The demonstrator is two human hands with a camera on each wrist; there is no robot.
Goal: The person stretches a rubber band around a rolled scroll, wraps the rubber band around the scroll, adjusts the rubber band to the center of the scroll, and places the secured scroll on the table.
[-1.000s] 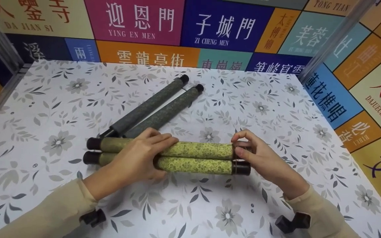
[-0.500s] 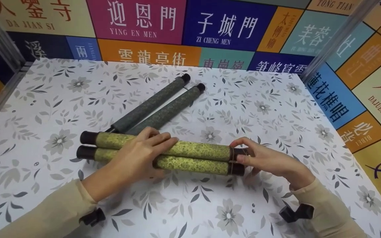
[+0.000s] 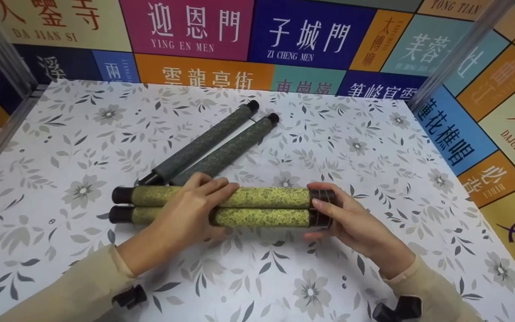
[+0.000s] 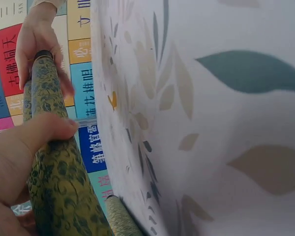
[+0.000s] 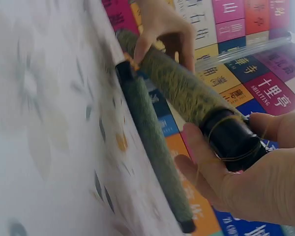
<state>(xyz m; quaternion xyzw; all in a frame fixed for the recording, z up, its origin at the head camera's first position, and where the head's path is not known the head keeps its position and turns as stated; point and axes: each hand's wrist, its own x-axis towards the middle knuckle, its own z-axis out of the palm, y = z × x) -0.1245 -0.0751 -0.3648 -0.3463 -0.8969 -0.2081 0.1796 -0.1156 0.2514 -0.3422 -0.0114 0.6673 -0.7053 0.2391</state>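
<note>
Two yellow-green patterned scrolls point(image 3: 264, 217) with black end knobs lie side by side in the head view. My left hand point(image 3: 183, 212) grips both around the middle, thumb on the near side and fingers over the far side. At the right end, my right hand point(image 3: 353, 219) holds the black knobs between thumb and fingers. A thin elastic band point(image 5: 236, 159) loops around the black end in the right wrist view, passing close to the fingers. In the left wrist view, my left thumb point(image 4: 51, 127) lies across a scroll. The palm hides part of both scrolls.
Behind the yellow-green pair, two dark grey-green scrolls point(image 3: 228, 150) lie slanted, joined by a thin cord near their far ends. A white flowered cloth point(image 3: 74, 147) covers the table. Colourful panels with lettering point(image 3: 186, 31) stand around the back and right side.
The scrolls' left end rose slightly, then came down again. My right hand has shifted a little and spread its fingers around both knobs; the band now sits farther out over the black ends.
</note>
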